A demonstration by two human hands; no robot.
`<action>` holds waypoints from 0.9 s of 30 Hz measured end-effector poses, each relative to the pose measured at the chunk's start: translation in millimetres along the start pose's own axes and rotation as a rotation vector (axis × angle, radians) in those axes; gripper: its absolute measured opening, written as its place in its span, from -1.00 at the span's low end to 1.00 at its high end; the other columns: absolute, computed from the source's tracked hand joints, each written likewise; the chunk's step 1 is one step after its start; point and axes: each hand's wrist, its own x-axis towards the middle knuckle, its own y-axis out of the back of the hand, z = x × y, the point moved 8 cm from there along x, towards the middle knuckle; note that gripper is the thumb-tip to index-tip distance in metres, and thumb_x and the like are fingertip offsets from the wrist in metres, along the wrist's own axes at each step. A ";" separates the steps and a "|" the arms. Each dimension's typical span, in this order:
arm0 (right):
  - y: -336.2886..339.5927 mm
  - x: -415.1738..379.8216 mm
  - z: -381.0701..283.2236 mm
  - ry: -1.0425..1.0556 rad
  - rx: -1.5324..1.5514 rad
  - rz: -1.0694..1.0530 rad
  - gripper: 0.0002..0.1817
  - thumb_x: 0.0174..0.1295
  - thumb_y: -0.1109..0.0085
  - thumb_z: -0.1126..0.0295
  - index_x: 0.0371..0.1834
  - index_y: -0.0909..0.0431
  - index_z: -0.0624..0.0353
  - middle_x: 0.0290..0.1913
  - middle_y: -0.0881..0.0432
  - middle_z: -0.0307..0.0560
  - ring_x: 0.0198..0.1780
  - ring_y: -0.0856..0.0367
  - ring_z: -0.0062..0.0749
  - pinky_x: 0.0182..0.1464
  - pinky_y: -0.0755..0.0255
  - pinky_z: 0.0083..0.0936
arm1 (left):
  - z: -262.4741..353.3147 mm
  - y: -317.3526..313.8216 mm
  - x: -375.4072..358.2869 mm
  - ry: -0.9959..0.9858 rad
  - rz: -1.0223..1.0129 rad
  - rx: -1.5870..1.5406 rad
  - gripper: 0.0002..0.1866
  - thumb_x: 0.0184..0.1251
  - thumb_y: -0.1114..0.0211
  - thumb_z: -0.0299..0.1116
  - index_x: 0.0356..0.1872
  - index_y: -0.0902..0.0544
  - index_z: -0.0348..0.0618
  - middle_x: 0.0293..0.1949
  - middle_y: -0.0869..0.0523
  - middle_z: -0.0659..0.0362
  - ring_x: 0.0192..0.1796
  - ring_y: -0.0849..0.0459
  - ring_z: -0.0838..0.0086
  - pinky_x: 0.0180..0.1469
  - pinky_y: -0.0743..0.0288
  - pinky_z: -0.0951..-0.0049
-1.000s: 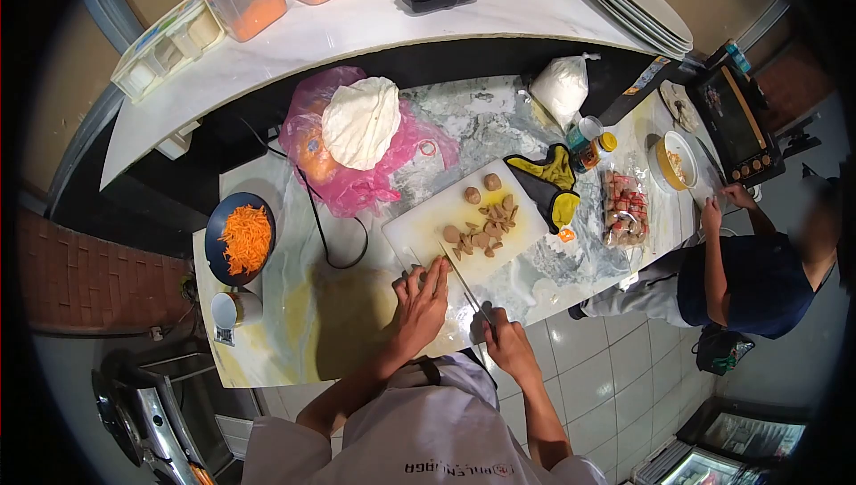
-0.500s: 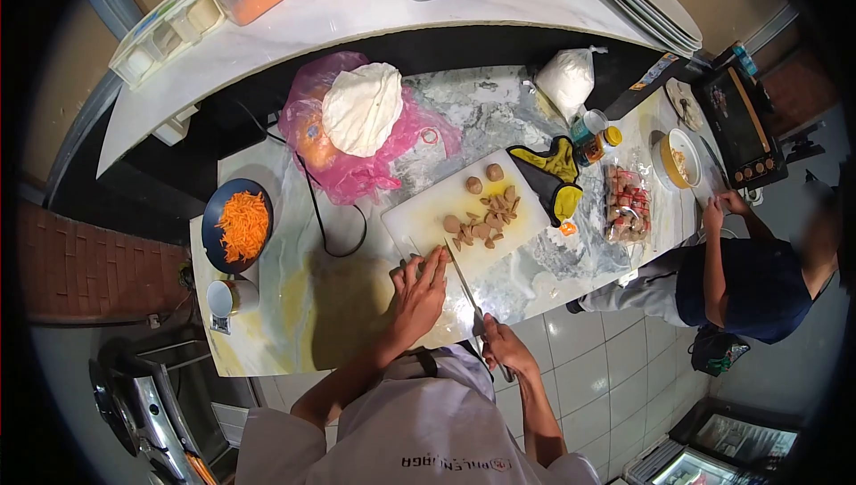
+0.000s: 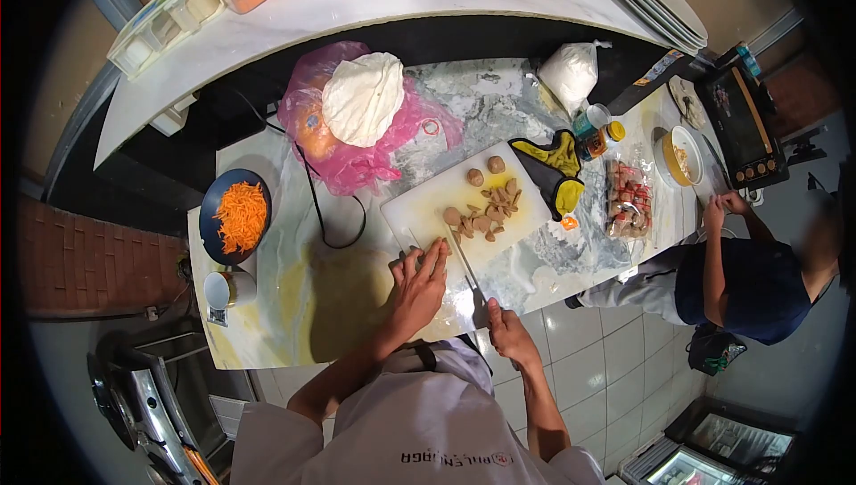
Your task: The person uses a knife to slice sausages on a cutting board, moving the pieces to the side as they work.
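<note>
My right hand [image 3: 511, 335] grips a knife [image 3: 469, 273], its blade reaching up to the near edge of a white cutting board [image 3: 412, 209]. Beside the blade, my left hand [image 3: 421, 285] rests on the board's near left corner with fingers bent and close together. Whatever lies beneath those fingertips is hidden. Brown meatball slices [image 3: 487, 218] are spread over the middle of the board. Two round meatballs, a back one [image 3: 496, 164] and a nearer one [image 3: 475, 177], sit at its far side.
Left of me are a dark plate [image 3: 211, 217] of shredded carrot and a cup [image 3: 234, 291]. A pink bag [image 3: 370, 173] with flatbread lies behind. Yellow-black gloves [image 3: 560, 164], jars [image 3: 591, 121] and a packet of meatballs [image 3: 629, 200] are at right. Another person [image 3: 740, 280] stands beyond.
My right hand and the knife handle have shifted slightly upward, and the blade sits a little differently beside my left fingertips. My left hand stays almost in place.
</note>
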 end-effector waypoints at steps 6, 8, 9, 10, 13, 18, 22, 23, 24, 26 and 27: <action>1.9 -8.7 -37.5 0.101 -0.134 0.099 -0.16 0.68 0.32 -0.18 -0.29 -0.54 0.53 -0.43 -0.57 0.50 -0.30 -0.59 0.29 -0.10 -0.45 0.07 | -1.5 -3.8 -2.0 -0.007 -0.006 0.003 -0.34 0.48 -0.26 -0.29 0.55 -0.37 -0.30 0.58 -0.32 0.06 0.36 -0.34 0.08 0.34 -0.20 -0.02; -2.2 -3.8 -30.6 0.155 -0.129 0.147 -0.10 0.66 0.31 -0.25 -0.54 -0.45 0.46 -0.61 -0.46 0.28 -0.47 -0.45 -0.07 -0.23 -0.40 -0.01 | -1.1 -5.5 -2.9 -0.005 -0.023 0.008 -0.32 0.49 -0.26 -0.30 0.56 -0.34 -0.32 0.60 -0.29 0.04 0.36 -0.33 0.07 0.34 -0.19 -0.02; -4.3 -2.3 -29.3 0.154 -0.131 0.136 -0.10 0.67 0.32 -0.25 -0.53 -0.46 0.47 -0.60 -0.47 0.31 -0.46 -0.46 -0.07 -0.22 -0.41 -0.01 | -1.2 -6.7 -3.2 0.003 -0.028 0.005 -0.31 0.48 -0.25 -0.30 0.56 -0.32 -0.33 0.60 -0.28 0.04 0.36 -0.32 0.07 0.34 -0.19 -0.02; -5.8 -1.4 -28.0 0.152 -0.133 0.126 -0.10 0.67 0.32 -0.24 -0.52 -0.46 0.47 -0.59 -0.48 0.33 -0.45 -0.47 -0.07 -0.21 -0.42 -0.02 | -0.8 -8.9 -3.6 0.011 -0.034 0.000 -0.31 0.48 -0.25 -0.31 0.57 -0.31 -0.34 0.61 -0.26 0.03 0.36 -0.32 0.06 0.34 -0.19 -0.03; -8.2 -1.2 -27.2 0.187 -0.125 0.134 -0.11 0.68 0.33 -0.22 -0.51 -0.48 0.49 -0.56 -0.50 0.38 -0.45 -0.49 -0.02 -0.19 -0.43 0.00 | -1.2 -15.0 -4.0 0.022 -0.042 -0.009 -0.29 0.48 -0.24 -0.33 0.57 -0.28 -0.37 0.62 -0.23 0.02 0.36 -0.31 0.05 0.34 -0.18 -0.03; -14.6 -0.2 -23.8 0.249 -0.125 0.171 -0.13 0.69 0.34 -0.18 -0.48 -0.49 0.51 -0.56 -0.52 0.41 -0.45 -0.51 0.13 -0.20 -0.44 0.02 | -2.4 -19.4 -4.2 0.028 -0.043 -0.014 -0.29 0.45 -0.26 -0.33 0.56 -0.29 -0.38 0.61 -0.24 0.02 0.36 -0.31 0.04 0.34 -0.17 -0.04; -14.7 -3.5 -29.5 0.227 -0.156 0.173 -0.14 0.70 0.34 -0.15 -0.44 -0.53 0.53 -0.50 -0.55 0.51 -0.37 -0.60 0.36 -0.17 -0.45 0.08 | -1.9 -14.1 -2.9 0.023 -0.042 -0.024 -0.30 0.44 -0.27 -0.33 0.55 -0.32 -0.38 0.60 -0.26 0.01 0.36 -0.31 0.04 0.34 -0.16 -0.05; -14.1 -4.8 -31.0 0.219 -0.171 0.176 -0.14 0.70 0.34 -0.14 -0.43 -0.54 0.53 -0.48 -0.56 0.54 -0.34 -0.63 0.42 -0.16 -0.45 0.09 | -1.7 -13.1 -2.1 0.023 -0.046 -0.028 -0.30 0.44 -0.27 -0.33 0.54 -0.33 -0.37 0.59 -0.27 0.01 0.37 -0.30 0.04 0.34 -0.16 -0.05; -13.1 -6.7 -34.2 0.222 -0.171 0.178 -0.15 0.70 0.33 -0.14 -0.43 -0.54 0.54 -0.46 -0.57 0.57 -0.30 -0.63 0.47 -0.14 -0.45 0.11 | -1.0 -11.2 -1.5 0.023 -0.043 -0.044 -0.31 0.44 -0.26 -0.33 0.53 -0.34 -0.37 0.60 -0.27 0.01 0.37 -0.30 0.03 0.34 -0.16 -0.05; -11.5 -8.8 -40.4 0.228 -0.173 0.181 -0.16 0.70 0.31 -0.12 -0.42 -0.55 0.54 -0.42 -0.58 0.62 -0.22 -0.64 0.56 -0.12 -0.46 0.13 | -0.6 -8.0 -0.4 0.023 -0.036 -0.074 -0.34 0.45 -0.25 -0.33 0.52 -0.36 -0.37 0.60 -0.27 0.01 0.37 -0.30 0.02 0.34 -0.15 -0.06; -11.9 -7.9 -39.4 0.220 -0.172 0.172 -0.17 0.70 0.30 -0.12 -0.41 -0.55 0.54 -0.41 -0.58 0.62 -0.21 -0.64 0.57 -0.12 -0.46 0.14 | -0.8 -7.4 -0.4 0.024 -0.026 -0.077 -0.35 0.45 -0.24 -0.34 0.52 -0.37 -0.36 0.58 -0.28 0.01 0.37 -0.29 0.02 0.34 -0.15 -0.06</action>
